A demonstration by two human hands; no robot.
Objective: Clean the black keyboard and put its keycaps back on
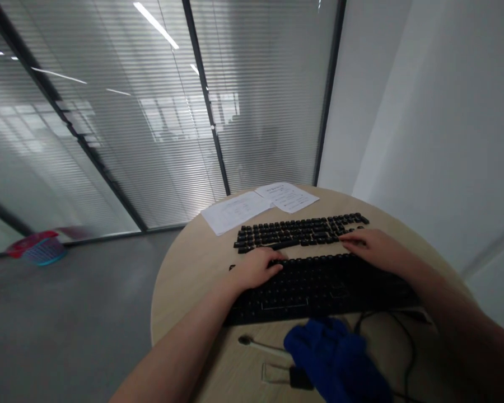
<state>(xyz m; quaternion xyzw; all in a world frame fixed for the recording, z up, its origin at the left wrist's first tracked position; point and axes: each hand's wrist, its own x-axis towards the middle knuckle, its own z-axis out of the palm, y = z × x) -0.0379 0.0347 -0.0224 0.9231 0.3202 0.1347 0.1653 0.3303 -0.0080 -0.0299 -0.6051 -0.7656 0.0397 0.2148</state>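
Note:
A black keyboard base (306, 285) lies across the near half of a round wooden table. Beyond it, loose black keycaps (294, 230) are laid out in rows, among them a long bar-shaped keycap (282, 244). My left hand (258, 267) rests over the upper left of the keyboard, thumb apart from the other fingers, nothing visible in it. Over the right end of the keycap rows is my right hand (376, 249); its finger and thumb tips are close together at the keycaps, and whatever lies between them is too small to make out.
Two printed sheets (239, 211) lie at the table's far edge. Nearer me are a blue cloth (336, 358), a small brush-like tool (262, 345), a black binder clip (300, 378) and a dark cable (411, 347). A basket (46, 250) stands on the floor by the glass wall.

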